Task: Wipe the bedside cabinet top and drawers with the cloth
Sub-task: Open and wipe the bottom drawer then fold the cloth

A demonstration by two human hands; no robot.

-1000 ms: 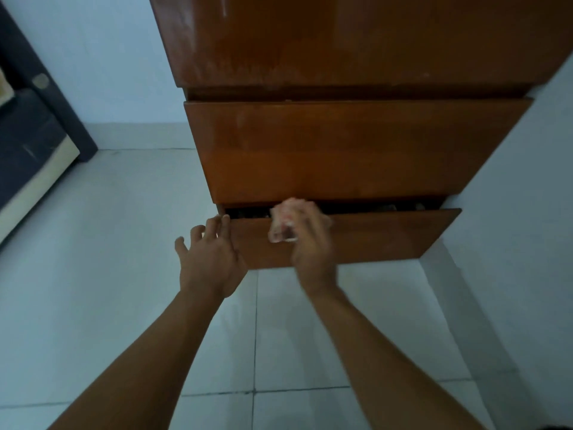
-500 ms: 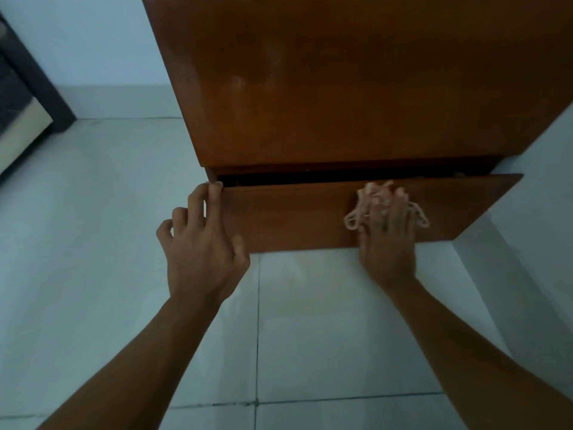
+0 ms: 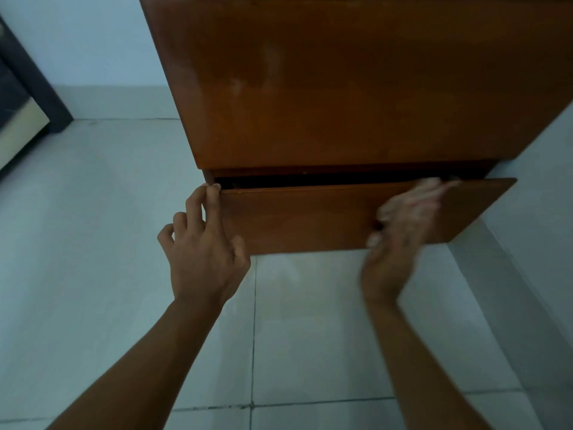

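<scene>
One wooden bedside cabinet (image 3: 341, 88) stands on the tiled floor (image 3: 93, 243), and its one bottom drawer (image 3: 294, 218) is ajar, with a dark gap above its front. Two hands are at that drawer. The left hand (image 3: 201, 252) rests two fingertips (image 3: 214, 189) on the front's top left corner, its other fingers loosely bent and free. The right hand (image 3: 400, 237) is blurred and lies against the front's right part with the one pale cloth (image 3: 379, 212) under it; I cannot tell whether its fingers curl round the cloth.
</scene>
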